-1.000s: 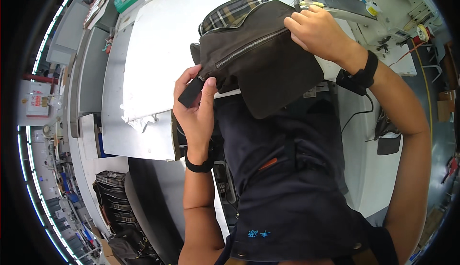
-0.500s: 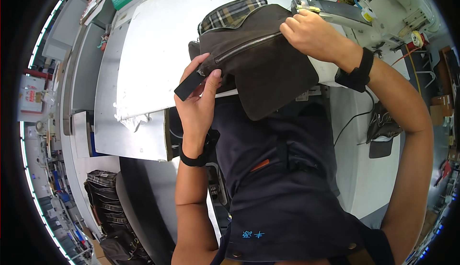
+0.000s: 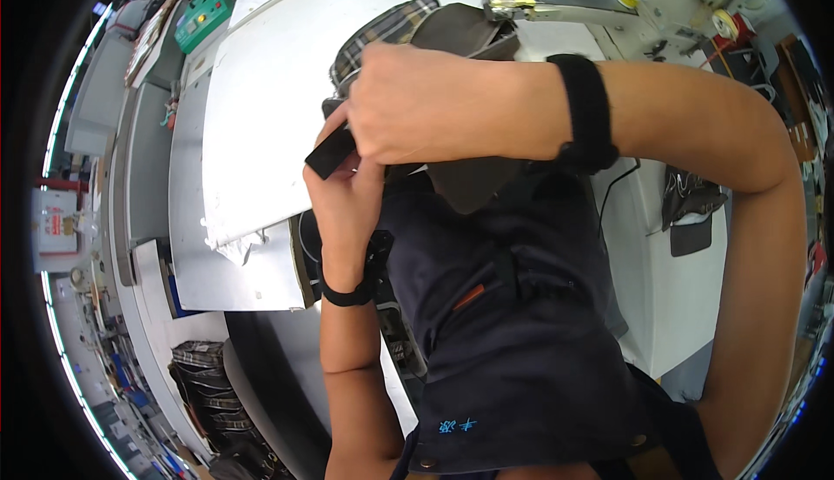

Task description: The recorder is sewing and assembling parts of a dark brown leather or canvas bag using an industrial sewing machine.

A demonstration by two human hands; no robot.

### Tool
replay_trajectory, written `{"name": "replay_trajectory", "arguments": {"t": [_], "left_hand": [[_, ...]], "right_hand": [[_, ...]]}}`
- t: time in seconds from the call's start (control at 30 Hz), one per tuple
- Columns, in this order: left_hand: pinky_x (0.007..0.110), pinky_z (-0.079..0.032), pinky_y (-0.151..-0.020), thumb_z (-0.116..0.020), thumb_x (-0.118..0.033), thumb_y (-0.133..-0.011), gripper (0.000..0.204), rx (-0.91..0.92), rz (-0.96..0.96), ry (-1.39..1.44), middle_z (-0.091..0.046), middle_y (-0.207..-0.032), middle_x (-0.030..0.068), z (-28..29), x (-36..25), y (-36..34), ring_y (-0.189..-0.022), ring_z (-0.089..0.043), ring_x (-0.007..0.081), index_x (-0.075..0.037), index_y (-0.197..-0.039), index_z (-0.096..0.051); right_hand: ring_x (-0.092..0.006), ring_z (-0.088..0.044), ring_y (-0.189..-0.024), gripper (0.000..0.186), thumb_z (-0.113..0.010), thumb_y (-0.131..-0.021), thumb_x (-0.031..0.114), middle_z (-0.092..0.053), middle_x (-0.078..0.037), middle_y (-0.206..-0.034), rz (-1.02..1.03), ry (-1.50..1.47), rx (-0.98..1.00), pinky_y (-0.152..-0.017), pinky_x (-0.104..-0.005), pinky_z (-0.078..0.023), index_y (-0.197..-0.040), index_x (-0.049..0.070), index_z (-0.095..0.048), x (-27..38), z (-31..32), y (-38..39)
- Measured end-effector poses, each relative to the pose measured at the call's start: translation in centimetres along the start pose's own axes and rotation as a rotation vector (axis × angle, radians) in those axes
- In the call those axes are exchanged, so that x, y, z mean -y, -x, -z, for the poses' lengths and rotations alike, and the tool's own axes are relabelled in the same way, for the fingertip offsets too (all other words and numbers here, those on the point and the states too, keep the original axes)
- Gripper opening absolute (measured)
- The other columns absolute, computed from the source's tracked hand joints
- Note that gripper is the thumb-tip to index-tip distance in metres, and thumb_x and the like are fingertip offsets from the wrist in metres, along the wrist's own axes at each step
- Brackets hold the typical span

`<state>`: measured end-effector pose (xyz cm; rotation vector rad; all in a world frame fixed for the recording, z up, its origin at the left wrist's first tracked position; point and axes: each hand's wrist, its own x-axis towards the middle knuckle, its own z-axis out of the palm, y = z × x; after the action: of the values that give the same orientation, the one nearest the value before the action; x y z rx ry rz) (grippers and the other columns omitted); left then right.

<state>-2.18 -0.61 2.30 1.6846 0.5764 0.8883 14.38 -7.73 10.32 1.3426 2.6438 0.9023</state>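
Observation:
A dark brown fabric bag (image 3: 460,30) with a plaid lining (image 3: 382,35) lies at the front of the white worktable, its flap hanging over the edge. At its left end, my left hand (image 3: 340,211) is closed on the bag, beside a short flat black strip (image 3: 331,153) that sticks out. Crossing over the bag, my right hand (image 3: 395,102) is curled closed right beside the left one. Its fingers point away and are mostly hidden, so what they grip cannot be seen. The right forearm covers most of the bag's zipper side.
A sewing machine arm (image 3: 556,0) stands beyond the bag on the right. The white tabletop (image 3: 261,124) spreads to the left, with a green control box (image 3: 206,13) behind. Plaid-lined pieces (image 3: 208,384) are stacked lower left; another dark bag piece (image 3: 686,206) hangs at right.
My right hand has left the bag's far right end by the machine and swung left to my left hand. The left hand keeps its hold; the bag sits slightly further left in view.

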Motion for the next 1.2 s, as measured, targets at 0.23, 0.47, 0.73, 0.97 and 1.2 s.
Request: {"name": "replay_trajectory", "arguments": {"t": [0.23, 0.47, 0.73, 0.97, 1.2], "left_hand": [[0.024, -0.054, -0.074, -0.075, -0.003, -0.094, 0.034, 0.010, -0.015, -0.005, -0.072, -0.101, 0.0057, 2.1, 0.8, 0.2, -0.083, -0.066, 0.0089, 0.004, -0.126, -0.068], [0.039, -0.048, -0.104, -0.081, -0.011, -0.091, 0.056, -0.360, -0.338, -0.604, -0.060, -0.136, 0.0138, 5.6, -2.6, -0.8, -0.126, -0.058, 0.0250, -0.004, -0.141, -0.058], [0.063, -0.020, -0.123, -0.074, -0.013, -0.091, 0.034, 0.175, -0.551, -1.368, -0.067, -0.132, -0.0004, 1.3, -3.8, -3.4, -0.129, -0.059, 0.0236, -0.016, -0.125, -0.071], [0.052, -0.033, -0.120, -0.067, -0.013, -0.095, 0.023, 0.365, -0.529, -1.315, -0.073, -0.118, 0.0110, 2.9, -3.9, -7.6, -0.112, -0.067, 0.0321, -0.006, -0.116, -0.072], [0.041, -0.054, -0.090, -0.064, -0.007, -0.094, 0.027, 0.657, -0.410, -1.117, -0.074, -0.103, 0.0143, 3.8, -2.5, -9.8, -0.098, -0.069, 0.0360, 0.000, -0.120, -0.068]], "right_hand": [[-0.0194, -0.067, -0.073, 0.010, -0.066, -0.081, 0.020, -0.064, -0.002, -0.072, -0.180, -0.116, -0.186, -0.072, -0.0332, -0.051, -0.082, 0.010, -0.067, 0.3, -1.5, 2.6], [-0.0270, -0.064, -0.108, 0.033, -0.072, -0.093, 0.026, -0.068, -0.006, -0.114, -0.643, -0.300, -0.139, -0.096, -0.0419, -0.048, -0.123, 0.011, -0.067, -2.1, -6.7, 12.4], [-0.0278, -0.062, -0.114, 0.034, -0.075, -0.090, 0.017, -0.068, -0.005, -0.123, -0.562, -0.491, -0.167, -0.100, -0.0419, -0.049, -0.123, 0.010, -0.069, -1.4, -9.4, 12.8], [-0.0278, -0.062, -0.115, 0.026, -0.076, -0.087, 0.013, -0.068, -0.005, -0.124, -0.479, -0.575, -0.083, -0.101, -0.0401, -0.049, -0.112, 0.007, -0.070, -1.9, -9.8, 11.8], [-0.0242, -0.070, -0.096, 0.015, -0.069, -0.095, 0.014, -0.074, -0.003, -0.099, -0.603, -0.522, -0.138, -0.089, -0.0362, -0.055, -0.106, 0.003, -0.073, -1.9, -10.4, 11.3]]}}
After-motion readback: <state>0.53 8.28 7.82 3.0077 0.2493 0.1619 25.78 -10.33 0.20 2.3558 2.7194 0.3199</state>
